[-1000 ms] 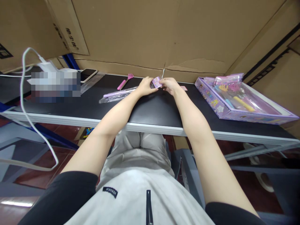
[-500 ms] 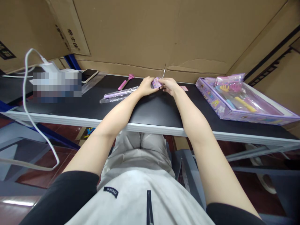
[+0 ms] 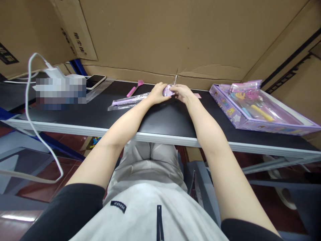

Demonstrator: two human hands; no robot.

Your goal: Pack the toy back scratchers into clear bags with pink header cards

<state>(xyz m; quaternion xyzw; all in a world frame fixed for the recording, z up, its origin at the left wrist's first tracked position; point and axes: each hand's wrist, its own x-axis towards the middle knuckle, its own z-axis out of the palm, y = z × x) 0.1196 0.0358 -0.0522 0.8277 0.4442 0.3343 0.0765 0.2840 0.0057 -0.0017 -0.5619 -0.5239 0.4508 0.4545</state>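
Observation:
Between my hands, over the far part of the black table, is a small purple-and-pink printed card point(image 3: 167, 90) with clear plastic about its upper right. My left hand point(image 3: 158, 93) grips it from the left, thumb in front. On its right edge, my right hand point(image 3: 183, 92) pinches with thumb and fingers. Just left of my left hand lies a purple stick in a clear plastic sleeve point(image 3: 126, 101). Behind that rests a back scratcher point(image 3: 135, 88) with a pink handle and a pink claw. A small pink piece point(image 3: 197, 95) shows partly behind my right wrist.
At the right stands a purple display box point(image 3: 272, 128) holding packaged colourful back scratchers. A phone point(image 3: 96, 81), a blurred-out item point(image 3: 61, 92) and a white cable point(image 3: 28, 100) are at the left. Cardboard walls point(image 3: 150, 36) rise close behind the table.
The card has turned slightly in my fingers, and its printed face looks different. Both hands stay in nearly the same place.

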